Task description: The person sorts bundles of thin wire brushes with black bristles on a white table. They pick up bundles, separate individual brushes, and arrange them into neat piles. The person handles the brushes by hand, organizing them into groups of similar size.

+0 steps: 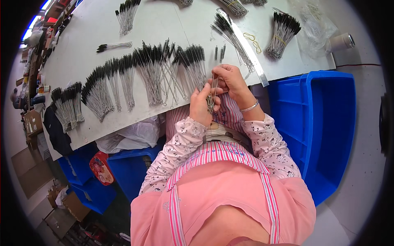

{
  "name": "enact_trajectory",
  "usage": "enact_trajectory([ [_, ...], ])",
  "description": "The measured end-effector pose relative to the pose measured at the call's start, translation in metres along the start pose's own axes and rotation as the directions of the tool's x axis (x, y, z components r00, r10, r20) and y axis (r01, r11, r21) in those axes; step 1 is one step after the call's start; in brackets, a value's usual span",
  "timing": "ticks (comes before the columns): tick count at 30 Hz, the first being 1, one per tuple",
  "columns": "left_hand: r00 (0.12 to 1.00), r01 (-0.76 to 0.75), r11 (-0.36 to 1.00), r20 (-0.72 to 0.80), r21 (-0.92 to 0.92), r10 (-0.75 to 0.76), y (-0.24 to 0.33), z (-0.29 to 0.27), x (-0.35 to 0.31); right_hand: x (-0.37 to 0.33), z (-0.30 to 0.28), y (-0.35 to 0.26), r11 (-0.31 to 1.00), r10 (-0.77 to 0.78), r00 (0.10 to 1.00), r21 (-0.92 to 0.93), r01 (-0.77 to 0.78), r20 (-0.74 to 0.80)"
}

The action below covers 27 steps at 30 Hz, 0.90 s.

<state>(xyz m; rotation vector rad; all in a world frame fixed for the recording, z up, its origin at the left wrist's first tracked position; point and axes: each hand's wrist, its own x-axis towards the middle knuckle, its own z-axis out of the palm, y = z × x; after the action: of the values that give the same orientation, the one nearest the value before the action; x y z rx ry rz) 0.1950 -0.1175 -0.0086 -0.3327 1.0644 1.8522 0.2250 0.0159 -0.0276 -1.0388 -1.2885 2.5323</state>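
My left hand (201,105) and my right hand (232,80) meet just in front of the white table's (90,45) edge. Together they hold a few thin wire brushes (216,69) with black bristle tips pointing up and looped wire handles hanging down by my left palm. My left hand grips the lower stems, and my right thumb and fingers pinch them higher up. Right behind the hands, rows of the same brushes (147,74) lie fanned across the table.
A metal ruler (246,49) lies diagonally on the table. Yellow rubber bands (252,40), a banded brush bundle (281,35), a clear plastic bag (316,24) and a tape roll (341,42) lie at the right. A big blue bin (324,123) stands to my right; more blue bins (131,166) under the table.
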Motion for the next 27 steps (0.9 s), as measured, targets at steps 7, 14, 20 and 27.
enact_trajectory([
  [7,0.999,0.031,0.998,0.01,0.061,-0.032,-0.005,-0.01,0.005,0.0,0.003,-0.001,0.999,0.045,0.998,0.011,-0.045,0.036],
  [14,0.999,-0.028,0.999,-0.023,0.043,0.029,-0.004,-0.006,0.002,0.003,0.003,0.006,1.0,0.017,1.0,-0.017,-0.017,-0.02],
  [20,1.0,-0.029,1.0,-0.003,0.011,0.029,-0.004,-0.005,0.003,0.001,0.002,0.002,0.996,0.054,0.998,0.074,-0.052,-0.021],
  [27,1.0,-0.028,0.999,-0.011,-0.042,0.028,-0.004,0.001,-0.004,0.006,0.005,-0.002,0.994,-0.085,0.983,0.047,0.094,-0.162],
])
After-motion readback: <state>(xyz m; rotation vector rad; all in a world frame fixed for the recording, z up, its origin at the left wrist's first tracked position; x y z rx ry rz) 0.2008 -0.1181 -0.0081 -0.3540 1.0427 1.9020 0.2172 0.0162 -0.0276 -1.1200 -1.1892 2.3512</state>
